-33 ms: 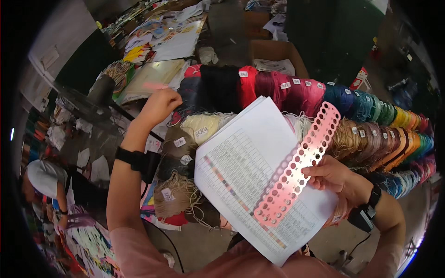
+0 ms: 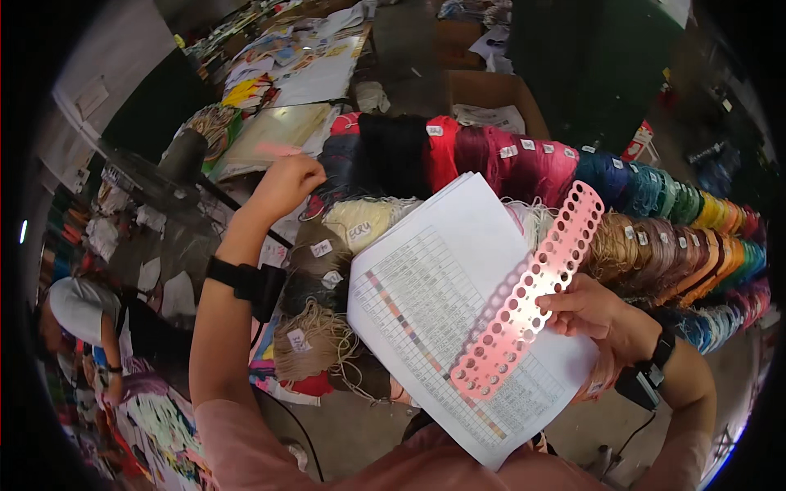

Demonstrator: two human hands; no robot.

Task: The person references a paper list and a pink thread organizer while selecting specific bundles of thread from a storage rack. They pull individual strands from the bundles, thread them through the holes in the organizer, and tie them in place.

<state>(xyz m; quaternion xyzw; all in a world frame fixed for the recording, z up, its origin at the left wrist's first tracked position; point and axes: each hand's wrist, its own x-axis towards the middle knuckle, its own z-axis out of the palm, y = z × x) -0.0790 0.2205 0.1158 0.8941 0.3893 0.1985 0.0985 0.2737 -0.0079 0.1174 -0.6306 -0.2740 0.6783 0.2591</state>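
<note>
My right hand pinches a pink thread organizer card with round holes along both long edges, its thumb on top. Under the card lies a stack of printed sheets with a table and a coloured column; fingers of that hand are partly hidden at its right edge. My left hand is raised at the left, its fingers curled in; what they hold, if anything, is hidden. Nearest to it hang dark grey skeins. Below are a cream skein and a beige skein, each with a paper tag.
Rows of tagged skeins in many colours, such as black and pink, run off to the right. Behind stands a cardboard box. A dark post is at left, near a cluttered table. Another person bends over yarn at far left.
The view has shifted very slightly, so the scene sits a touch further right. Both hands keep their hold and place.
</note>
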